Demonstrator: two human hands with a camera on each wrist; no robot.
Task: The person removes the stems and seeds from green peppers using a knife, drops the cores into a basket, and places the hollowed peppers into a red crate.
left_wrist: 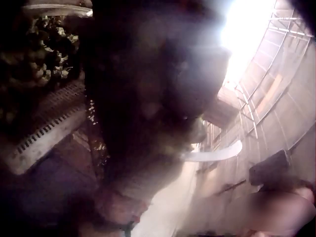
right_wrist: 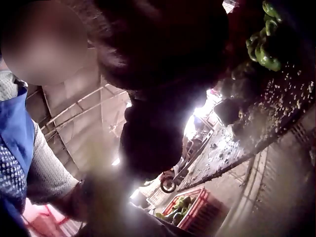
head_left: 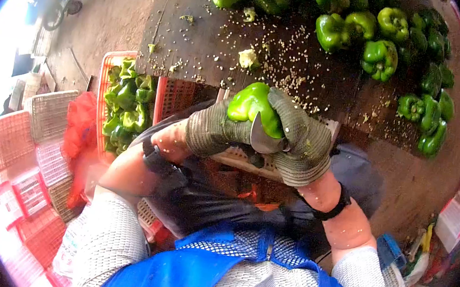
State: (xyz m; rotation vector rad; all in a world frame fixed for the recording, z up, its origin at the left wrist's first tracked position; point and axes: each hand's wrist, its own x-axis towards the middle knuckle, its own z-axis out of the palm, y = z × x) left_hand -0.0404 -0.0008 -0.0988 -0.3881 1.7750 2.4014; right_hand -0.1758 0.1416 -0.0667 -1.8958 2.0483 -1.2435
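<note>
1. While the left hand (head_left: pixel 208 133) cups a pepper (head_left: pixel 251 107) at the table (head_left: pixel 208 35) edge, the right hand (head_left: pixel 303 143) grips a knife (head_left: pixel 264 140) against it; a pile (head_left: pixel 383 47) seems still uncored.
2. Left wrist: the knife shows, but I cannot tell the grip.
3. Right wrist: the glove is dark and the grip unclear; a crate (right_wrist: pixel 207 217) holds some peppers.

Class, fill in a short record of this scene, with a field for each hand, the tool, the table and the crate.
Left hand: gloved, holds green pepper
Right hand: gloved, grips curved knife
Tool: blade set against the pepper
Table: wooden, strewn with seeds, whole peppers at far side
Crate: red, holds more peppers
</note>
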